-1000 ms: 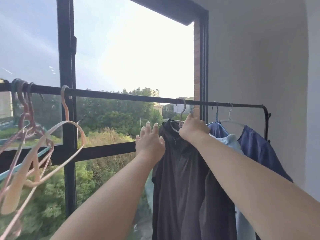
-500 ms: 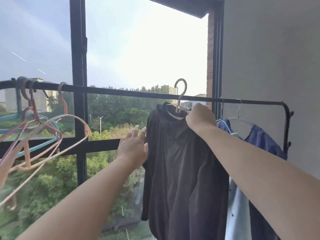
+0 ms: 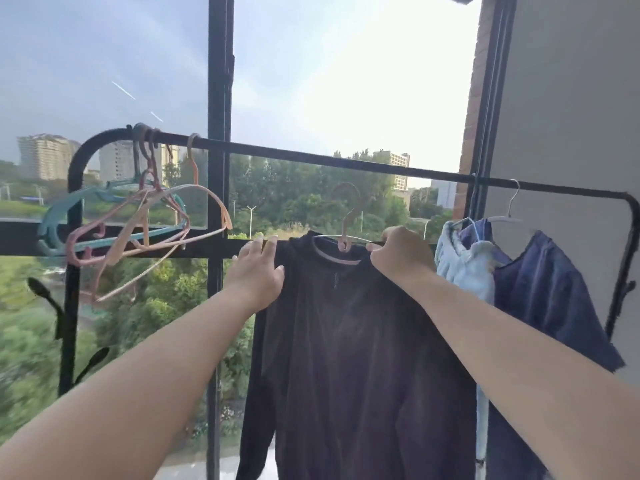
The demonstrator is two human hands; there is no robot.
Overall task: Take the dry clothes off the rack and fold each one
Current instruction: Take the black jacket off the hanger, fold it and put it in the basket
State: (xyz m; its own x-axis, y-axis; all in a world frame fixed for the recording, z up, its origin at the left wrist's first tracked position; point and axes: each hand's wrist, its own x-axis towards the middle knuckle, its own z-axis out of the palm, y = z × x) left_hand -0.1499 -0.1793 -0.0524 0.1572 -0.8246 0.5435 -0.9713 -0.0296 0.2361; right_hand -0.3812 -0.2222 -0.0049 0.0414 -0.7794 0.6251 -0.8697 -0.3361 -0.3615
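Note:
A dark long-sleeved shirt hangs on a pink hanger, and the hanger's hook is below the black rack bar, off the bar. My right hand grips the shirt's right shoulder together with the hanger. At the shirt's left shoulder, my left hand touches the cloth with fingers nearly straight. On the bar at the right hang a light blue garment and a navy shirt.
A cluster of several bare pink, orange and teal hangers hangs at the bar's left end. Behind the rack stands a black-framed window over trees and buildings. A grey wall closes the right side.
The hanger with the dark shirt has come off the bar and sunk below it. My left hand rose from the shirt's side to its left shoulder. The view swung left.

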